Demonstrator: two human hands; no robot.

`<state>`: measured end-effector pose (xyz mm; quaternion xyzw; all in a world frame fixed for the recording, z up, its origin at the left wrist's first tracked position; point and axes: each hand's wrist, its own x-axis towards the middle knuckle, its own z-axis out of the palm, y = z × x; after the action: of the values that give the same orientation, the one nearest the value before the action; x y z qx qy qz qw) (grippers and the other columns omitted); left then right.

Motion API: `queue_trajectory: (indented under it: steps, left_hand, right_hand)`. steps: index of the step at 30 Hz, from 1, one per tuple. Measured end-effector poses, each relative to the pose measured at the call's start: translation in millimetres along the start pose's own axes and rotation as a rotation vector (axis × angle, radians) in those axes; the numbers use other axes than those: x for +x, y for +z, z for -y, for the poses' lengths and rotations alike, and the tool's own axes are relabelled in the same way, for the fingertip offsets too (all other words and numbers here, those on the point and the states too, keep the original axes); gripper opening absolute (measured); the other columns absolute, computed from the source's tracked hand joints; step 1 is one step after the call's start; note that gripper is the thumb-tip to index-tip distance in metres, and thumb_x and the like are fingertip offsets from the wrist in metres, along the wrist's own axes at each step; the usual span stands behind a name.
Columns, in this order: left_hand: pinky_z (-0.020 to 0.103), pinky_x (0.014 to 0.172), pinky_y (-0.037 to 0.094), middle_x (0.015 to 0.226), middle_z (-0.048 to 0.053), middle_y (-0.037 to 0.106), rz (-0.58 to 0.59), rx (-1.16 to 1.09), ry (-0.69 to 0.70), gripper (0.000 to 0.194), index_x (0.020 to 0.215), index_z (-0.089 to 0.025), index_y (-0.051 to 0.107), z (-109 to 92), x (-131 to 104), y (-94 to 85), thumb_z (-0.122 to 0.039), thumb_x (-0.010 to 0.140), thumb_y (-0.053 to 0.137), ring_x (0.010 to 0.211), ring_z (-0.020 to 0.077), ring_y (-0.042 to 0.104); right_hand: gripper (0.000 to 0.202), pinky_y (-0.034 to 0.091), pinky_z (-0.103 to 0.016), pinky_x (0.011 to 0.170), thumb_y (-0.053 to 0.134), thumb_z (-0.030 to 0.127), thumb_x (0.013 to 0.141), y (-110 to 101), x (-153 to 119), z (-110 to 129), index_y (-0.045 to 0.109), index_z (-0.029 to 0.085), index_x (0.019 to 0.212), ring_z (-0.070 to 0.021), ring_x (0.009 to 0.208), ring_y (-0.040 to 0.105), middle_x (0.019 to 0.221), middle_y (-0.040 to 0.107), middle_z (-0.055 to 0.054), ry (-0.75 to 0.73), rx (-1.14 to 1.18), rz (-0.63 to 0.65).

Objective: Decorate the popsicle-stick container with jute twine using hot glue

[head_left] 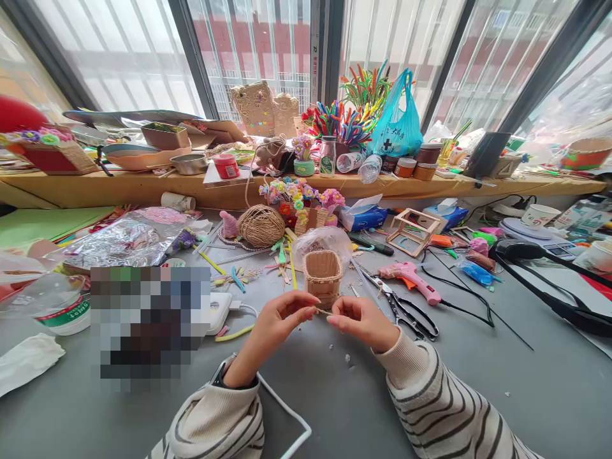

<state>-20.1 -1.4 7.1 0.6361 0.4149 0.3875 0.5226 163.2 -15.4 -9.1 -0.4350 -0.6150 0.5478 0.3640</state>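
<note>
My left hand (288, 317) and my right hand (358, 320) meet above the grey table, fingertips almost touching. Between them runs a short, thin tan strand that looks like a piece of twine (324, 312), pinched at one end by each hand. Just behind the fingers stands a small square wooden basket (324, 268) with a twine-wrapped rim; my fingers hide its lower front. A clear plastic bag (306, 245) lies behind the basket. Right of it are black-handled scissors (406, 315) and a pink hot glue gun (411, 279). A ball of jute twine (261, 225) sits farther back.
A white cable (291, 417) crosses the table by my left forearm, leading from a white power bank (220, 312). Black glasses or a headset (549, 280) lie at right. A small wooden frame (414, 231) and tissue pack (363, 213) stand behind. The ledge (182, 189) holds craft supplies.
</note>
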Motion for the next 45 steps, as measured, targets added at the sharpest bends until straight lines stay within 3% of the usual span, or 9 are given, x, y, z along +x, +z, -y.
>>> queue_trajectory:
  steps: [6, 9, 12, 16, 19, 22, 26, 31, 45]
  left_hand:
    - [0.026, 0.068, 0.048, 0.083, 0.004, 0.066, 0.011, 0.050, 0.067, 0.016, 0.082, -0.020, 0.067, -0.5, -0.9, -4.6, -0.029, 0.071, 0.059, 0.074, 0.0162, 0.059]
    - [0.027, 0.072, 0.047, 0.086, 0.004, 0.065, 0.058, 0.107, 0.068, 0.018, 0.085, -0.020, 0.066, -0.5, -1.6, -3.4, -0.030, 0.072, 0.058, 0.077, 0.0165, 0.059]
    - [0.027, 0.077, 0.046, 0.090, 0.005, 0.064, 0.120, 0.132, 0.075, 0.021, 0.091, -0.020, 0.063, -2.0, -3.4, 1.8, -0.030, 0.073, 0.056, 0.083, 0.0167, 0.059]
    - [0.026, 0.071, 0.046, 0.083, 0.004, 0.064, 0.144, 0.166, 0.083, 0.021, 0.086, -0.018, 0.060, -5.4, -3.8, 10.9, -0.034, 0.075, 0.054, 0.077, 0.0159, 0.059]
    - [0.024, 0.061, 0.043, 0.067, 0.002, 0.062, 0.085, 0.341, 0.103, 0.022, 0.068, -0.018, 0.062, -7.5, -0.3, 15.1, -0.036, 0.075, 0.052, 0.064, 0.0141, 0.055]
    - [0.023, 0.060, 0.041, 0.068, 0.001, 0.065, 0.108, 0.394, 0.087, 0.020, 0.069, -0.018, 0.064, -9.7, 4.0, 16.5, -0.034, 0.074, 0.053, 0.064, 0.0136, 0.055]
    - [0.022, 0.059, 0.043, 0.065, 0.002, 0.066, 0.176, 0.276, -0.043, 0.023, 0.071, -0.015, 0.066, -9.9, 7.5, 16.7, -0.033, 0.073, 0.052, 0.061, 0.0124, 0.056]
    - [0.023, 0.057, 0.047, 0.059, 0.003, 0.066, 0.164, 0.075, -0.201, 0.024, 0.070, -0.013, 0.066, -5.4, 9.0, 15.9, -0.036, 0.068, 0.057, 0.057, 0.0131, 0.060]
    - [0.019, 0.059, 0.045, 0.063, 0.003, 0.067, 0.116, -0.261, -0.271, 0.025, 0.072, -0.012, 0.067, 2.6, 9.7, 21.2, -0.036, 0.068, 0.063, 0.061, 0.0107, 0.060]
  right_hand:
    - [0.030, 0.025, -0.021, 0.045, 0.065, 0.043, 0.063, 0.6, -0.3, 3.4, 0.051, 0.017, 0.063, -0.0052, 0.046, 0.035, 0.052, 0.045, 0.006, 0.020, 0.096, -0.054]
    - [0.028, 0.026, -0.020, 0.043, 0.065, 0.041, 0.063, -0.1, -0.1, 5.1, 0.052, 0.016, 0.063, -0.0046, 0.044, 0.036, 0.054, 0.048, 0.006, 0.021, 0.142, -0.114]
    - [0.025, 0.027, -0.020, 0.044, 0.066, 0.038, 0.063, 0.5, -0.8, 5.0, 0.054, 0.016, 0.063, -0.0049, 0.046, 0.038, 0.053, 0.048, 0.005, 0.011, 0.129, -0.092]
    - [0.023, 0.033, -0.021, 0.049, 0.066, 0.037, 0.063, 4.0, -2.4, 3.3, 0.056, 0.017, 0.064, -0.0066, 0.050, 0.042, 0.056, 0.052, 0.004, -0.019, 0.042, -0.033]
    - [0.022, 0.035, -0.022, 0.049, 0.065, 0.037, 0.064, 5.8, -3.3, 3.2, 0.056, 0.017, 0.063, -0.0078, 0.050, 0.044, 0.056, 0.053, 0.003, -0.074, -0.114, -0.105]
    - [0.020, 0.034, -0.021, 0.047, 0.063, 0.036, 0.067, 5.5, -3.6, 3.7, 0.057, 0.017, 0.061, -0.0081, 0.049, 0.043, 0.055, 0.055, 0.002, -0.175, -0.315, -0.195]
    - [0.017, 0.035, -0.021, 0.047, 0.060, 0.030, 0.071, 4.5, -3.3, 2.4, 0.058, 0.017, 0.061, -0.0080, 0.048, 0.044, 0.057, 0.057, 0.000, -0.295, -0.467, -0.240]
    - [0.015, 0.037, -0.020, 0.046, 0.061, 0.028, 0.071, 5.2, -2.5, 0.2, 0.056, 0.016, 0.064, -0.0081, 0.047, 0.044, 0.057, 0.056, 0.000, -0.358, -0.483, -0.289]
    - [0.011, 0.044, -0.022, 0.050, 0.057, 0.027, 0.075, 6.1, -5.7, 4.4, 0.061, 0.017, 0.078, -0.0096, 0.052, 0.051, 0.067, 0.062, -0.002, -0.468, -0.483, -0.397]
